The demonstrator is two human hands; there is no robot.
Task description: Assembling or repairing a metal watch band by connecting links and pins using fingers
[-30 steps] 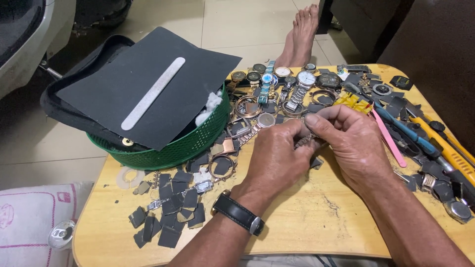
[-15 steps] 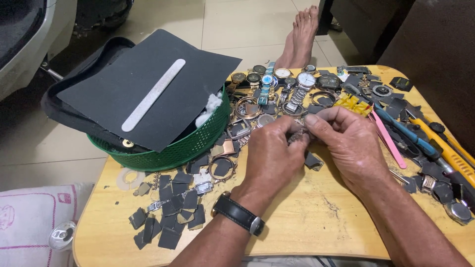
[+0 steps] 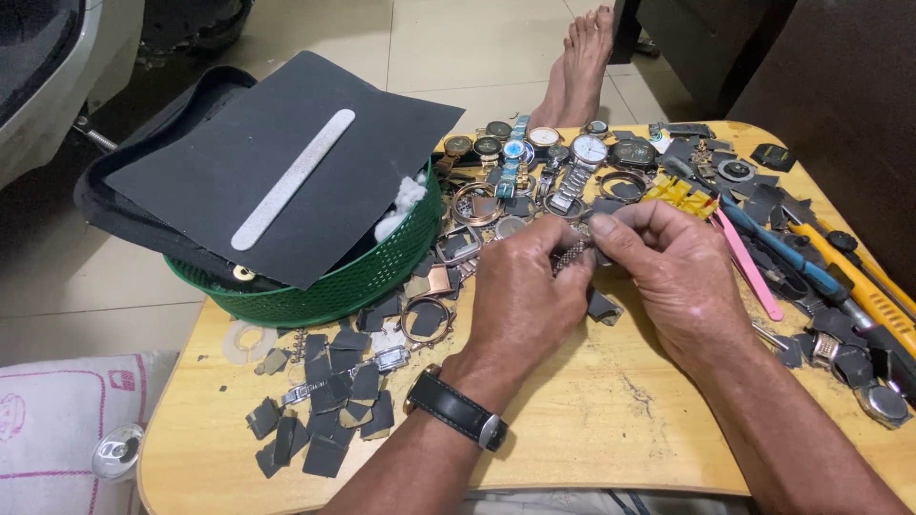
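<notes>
We see the left hand [image 3: 525,296] and right hand [image 3: 673,277] each pinching one end of a metal watch bracelet [image 3: 571,254], its long axis spanning left-right between them above the desk [image 3: 592,420].

Metal watch band [image 3: 571,256]: only a short linked stretch shows between the hands; the rest is covered by the left hand [image 3: 523,296] and right hand [image 3: 679,277]. Grip of fingertips on it not readable. Green basket [image 3: 334,286]: contents mostly hidden under dark sheet [image 3: 286,162]. Right edge cuts off yellow tool [image 3: 863,286]. White sack [image 3: 57,429] cut by left and bottom edges. Small parts behind the right hand too small to identify. Table [image 3: 592,429] near edge out of view.
</notes>
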